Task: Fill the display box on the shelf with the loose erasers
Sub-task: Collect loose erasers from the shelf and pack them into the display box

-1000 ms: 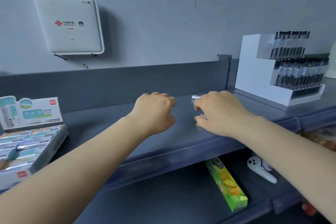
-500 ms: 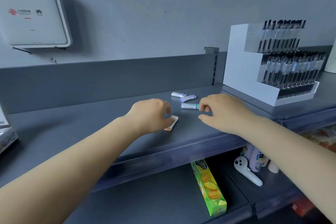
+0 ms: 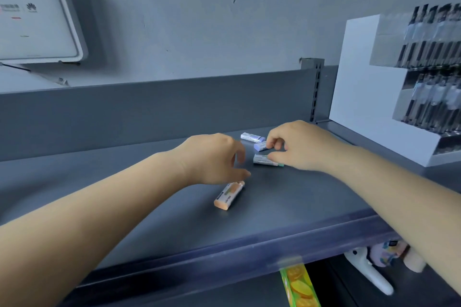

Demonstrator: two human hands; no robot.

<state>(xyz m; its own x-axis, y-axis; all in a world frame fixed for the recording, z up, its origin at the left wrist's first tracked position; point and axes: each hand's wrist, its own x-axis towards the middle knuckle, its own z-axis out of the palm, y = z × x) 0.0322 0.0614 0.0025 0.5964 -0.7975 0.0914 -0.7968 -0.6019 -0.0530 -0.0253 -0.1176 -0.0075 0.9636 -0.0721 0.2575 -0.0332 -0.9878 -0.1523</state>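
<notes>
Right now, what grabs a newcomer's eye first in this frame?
Two bare hands meet mid-shelf over loose erasers: the right hand pinches at a purple eraser and a green-tipped eraser, the left hand hovers open above an orange eraser. A white stepped pen display fills the right.

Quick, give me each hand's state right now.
Left hand: open, fingers spread above the orange eraser, holding nothing.
Right hand: fingers pinching the purple eraser on the shelf; not lifted.
</notes>
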